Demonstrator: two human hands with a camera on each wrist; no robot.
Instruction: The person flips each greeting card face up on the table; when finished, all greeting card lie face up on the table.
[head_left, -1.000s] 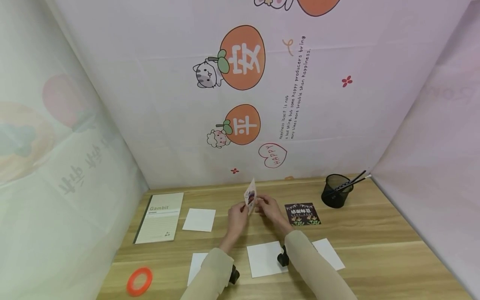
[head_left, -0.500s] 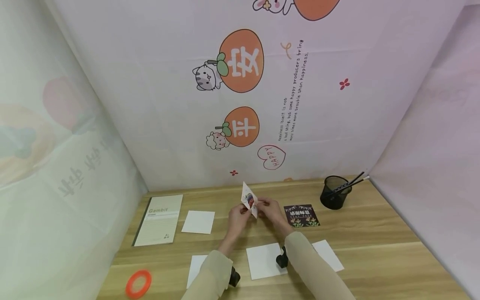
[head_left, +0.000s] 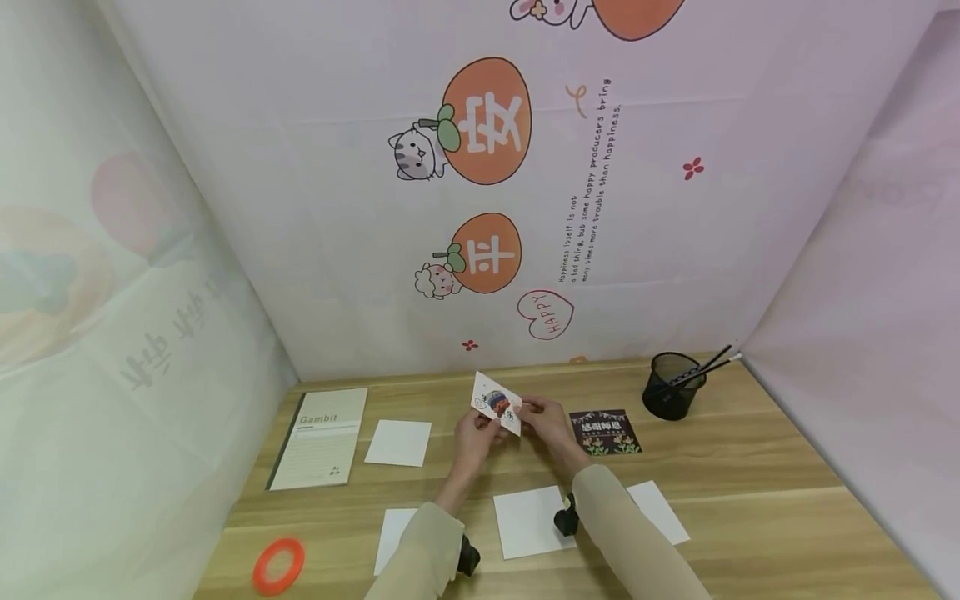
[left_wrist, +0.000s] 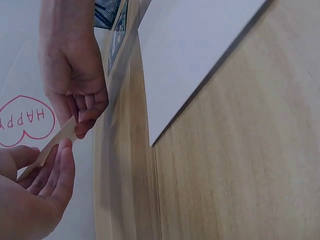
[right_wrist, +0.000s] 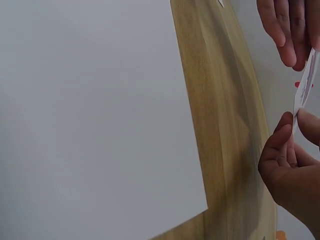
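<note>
A small white card (head_left: 492, 402) with a colourful printed picture is held tilted above the back middle of the table. My left hand (head_left: 472, 443) pinches its lower left part between thumb and fingers, as the left wrist view shows the left hand (left_wrist: 37, 192) doing. At the card's right edge, my right hand (head_left: 551, 427) grips with thumb and curled fingers. Seen nearly edge-on in the right wrist view, the card (right_wrist: 303, 90) spans the two hands. A dark card (head_left: 606, 432) with printed flowers lies just right of my right hand.
White square papers lie on the table: one (head_left: 399, 442) left of my hands, another (head_left: 525, 523) between my forearms, others partly under the sleeves. A notebook (head_left: 321, 437) lies at left, with an orange-red ring (head_left: 262, 575) nearer. A black mesh pen cup (head_left: 667, 396) stands back right.
The card has turned from nearly edge-on, so its printed face shows more fully to the head view. Its top has swung left. Both hands keep hold of it and stay nearly in place.
</note>
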